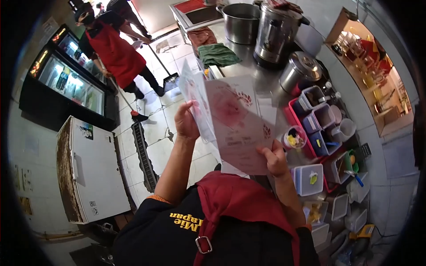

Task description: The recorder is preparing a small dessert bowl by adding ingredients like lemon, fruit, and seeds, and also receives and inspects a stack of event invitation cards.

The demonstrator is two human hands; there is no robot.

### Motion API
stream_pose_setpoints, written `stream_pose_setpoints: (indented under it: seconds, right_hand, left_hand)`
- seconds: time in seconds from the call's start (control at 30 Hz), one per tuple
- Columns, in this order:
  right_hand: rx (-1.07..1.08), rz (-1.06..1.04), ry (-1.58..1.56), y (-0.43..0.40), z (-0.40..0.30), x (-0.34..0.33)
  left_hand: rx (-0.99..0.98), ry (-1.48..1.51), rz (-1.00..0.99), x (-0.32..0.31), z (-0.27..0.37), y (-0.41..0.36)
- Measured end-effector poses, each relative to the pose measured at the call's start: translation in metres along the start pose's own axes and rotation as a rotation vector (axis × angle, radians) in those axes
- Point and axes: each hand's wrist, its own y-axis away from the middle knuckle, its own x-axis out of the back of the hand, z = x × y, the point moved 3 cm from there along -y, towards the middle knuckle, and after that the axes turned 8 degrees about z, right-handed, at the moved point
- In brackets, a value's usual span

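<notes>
A folded sheet of printed paper (233, 116), with writing and reddish pictures on it, is held up in front of my chest. My left hand (187, 121) pinches its left leaf, which stands partly turned towards me. At the lower right corner, the thumb and fingers of my right hand (274, 158) grip the wider leaf. Shadow falls across the lower part of that leaf. Paler paper shows behind it at the right. Close to my right hand, a clear plastic cup (294, 138) with yellow and dark bits in it stands on the steel counter (244, 68).
Plastic tubs (318, 117) in a red tray and lidded boxes (309, 179) line the counter. Beyond stand a large pot (241, 23), a steel urn (274, 33) and a green cloth (218, 55). Left are a chest freezer (96, 169), a floor drain (143, 154) and a person (113, 53) with a broom.
</notes>
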Motion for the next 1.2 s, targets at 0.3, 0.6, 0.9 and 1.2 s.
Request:
stream_pose_setpoints:
  seconds: [0.3,0.6,0.9,1.2]
  right_hand:
    - [0.048,0.048,-0.066,0.006,-0.013,-0.003]
    - [0.053,0.073,-0.117,0.015,-0.015,0.002]
    - [0.098,0.101,-0.128,0.016,-0.014,0.01]
    - [0.124,0.074,-0.108,0.016,-0.017,0.011]
  left_hand:
    - [0.199,0.215,-0.281,-0.018,-0.018,0.008]
    - [0.14,0.274,-0.159,-0.004,-0.018,0.018]
    - [0.089,0.139,-0.008,0.01,-0.013,0.022]
    - [0.062,0.098,0.062,0.014,-0.014,0.021]
